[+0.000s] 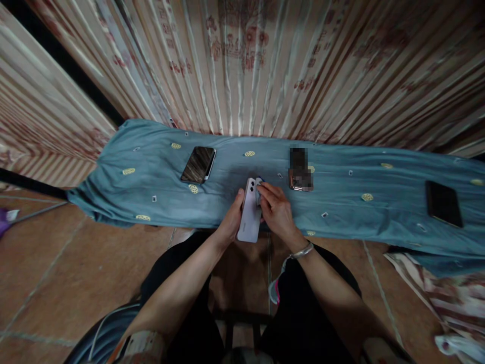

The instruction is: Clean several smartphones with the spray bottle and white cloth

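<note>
Over blue cloth [159,202], hands grip white phone [250,215].

Pale lilac phone with smooth matt back [250,215], plastic or glass, cannot tell; held in the left hand [232,218]. Small bluish-white cloth [258,188], soft, under the right hand [276,210]. Thin metal bangle [302,249], shiny, on the right wrist. Teal cotton-like cloth with yellow oval prints [341,212], matt and creased, covers the worktop. Black glossy phone with reflective glass face [198,164] lies on it. Striped satin-sheen curtain [246,65], folded. Brown floor tiles [56,273], smooth, dull.
</note>
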A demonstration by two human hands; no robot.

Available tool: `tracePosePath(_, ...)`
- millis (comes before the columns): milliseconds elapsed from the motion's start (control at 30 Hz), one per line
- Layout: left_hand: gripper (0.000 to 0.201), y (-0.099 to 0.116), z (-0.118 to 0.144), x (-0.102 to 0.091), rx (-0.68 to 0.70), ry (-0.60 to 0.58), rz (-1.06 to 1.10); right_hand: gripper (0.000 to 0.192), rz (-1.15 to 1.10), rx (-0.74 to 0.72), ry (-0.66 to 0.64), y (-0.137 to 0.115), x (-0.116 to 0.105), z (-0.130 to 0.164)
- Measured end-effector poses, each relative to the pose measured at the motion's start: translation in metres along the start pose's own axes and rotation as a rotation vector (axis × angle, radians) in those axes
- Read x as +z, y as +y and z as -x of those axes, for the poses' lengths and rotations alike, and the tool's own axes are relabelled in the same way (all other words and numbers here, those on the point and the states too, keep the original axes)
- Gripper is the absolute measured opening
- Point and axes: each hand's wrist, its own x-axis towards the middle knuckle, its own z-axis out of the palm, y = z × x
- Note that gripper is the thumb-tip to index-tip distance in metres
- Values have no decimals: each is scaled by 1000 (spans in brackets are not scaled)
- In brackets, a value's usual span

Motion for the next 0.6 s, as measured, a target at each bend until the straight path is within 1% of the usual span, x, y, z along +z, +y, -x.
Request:
tracePosePath(333,55,-10,-6,-8,8,21,-51,42,-3,6,-16,-2,-1,-1)
tracePosePath(400,53,-11,-8,-9,46,13,-24,44,-8,-5,-25,-4,1,1)
tracePosePath(500,52,-10,-12,-11,140,-3,22,45,-7,-22,-35,-9,4,4)
tracePosePath(600,53,-8,-13,-13,164,-11,40,42,-1,-28,-51,-15,5,6)
